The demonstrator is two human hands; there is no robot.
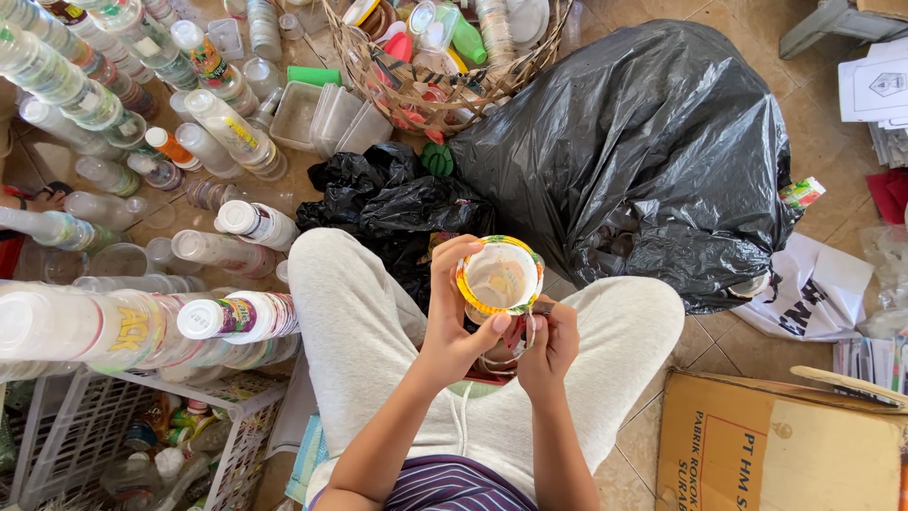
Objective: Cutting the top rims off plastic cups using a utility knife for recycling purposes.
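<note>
**Seated person strips the label from a plastic cup among sorted recyclables**

Seen from above, a person sits cross-legged on a tiled floor (pixel 662 407), in light grey trousers and a striped top. Both hands meet over the lap around one plastic cup (pixel 499 276), its open mouth facing the camera. The cup has a pale inside and a bright orange, yellow and green rim.

The left hand (pixel 452 317) is closed around the cup's side, thumb and fingers curled along the rim, holding it steady. The right hand (pixel 549 341) sits just beneath and to the side, fingers pinched at the cup's lower edge, where a strip of coloured label or seal seems to be coming away. Whether a small tool is in that hand cannot be told.

The step in hand looks like peeling the wrapping off the cup. The next move probably calls for a firm hold with the left hand while the right pulls the strip free around the cup's body.

Around the person: long stacks of clear cups (pixel 85 322) to the left, a white plastic crate (pixel 113 445) holding bottles below them, a woven basket (pixel 445 76) of mixed plastics ahead, a large full black rubbish bag (pixel 653 142) to the right, a smaller black bag (pixel 397 203) near the knees, and a cardboard box (pixel 776 449) at the lower right.
</note>
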